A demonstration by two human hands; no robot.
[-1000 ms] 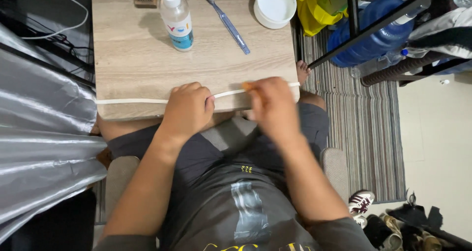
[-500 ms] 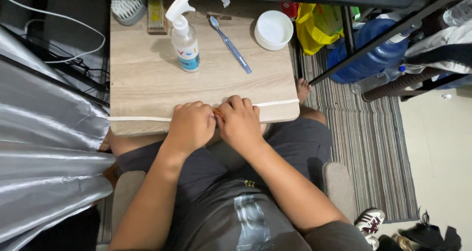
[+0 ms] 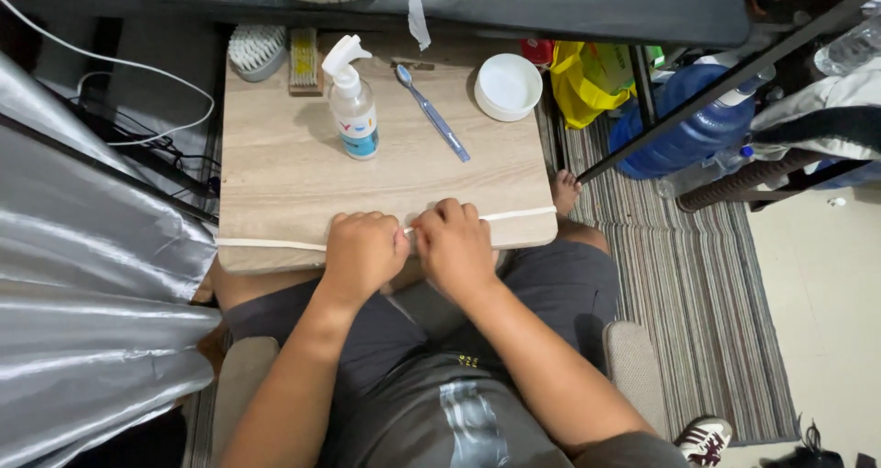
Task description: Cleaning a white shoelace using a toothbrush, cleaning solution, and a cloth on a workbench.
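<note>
Both fists hide the middle of the long flat white lace (image 3: 275,245) lying along the near edge of the light wooden board (image 3: 294,165). The left hand (image 3: 364,252) and right hand (image 3: 456,245) pinch it, knuckles nearly touching. Beyond stand a clear spray bottle (image 3: 352,110), blue toothbrush (image 3: 432,113) and round white tub (image 3: 507,86).

White shoelace (image 3: 275,244) — stretched flat along table edge.
</note>
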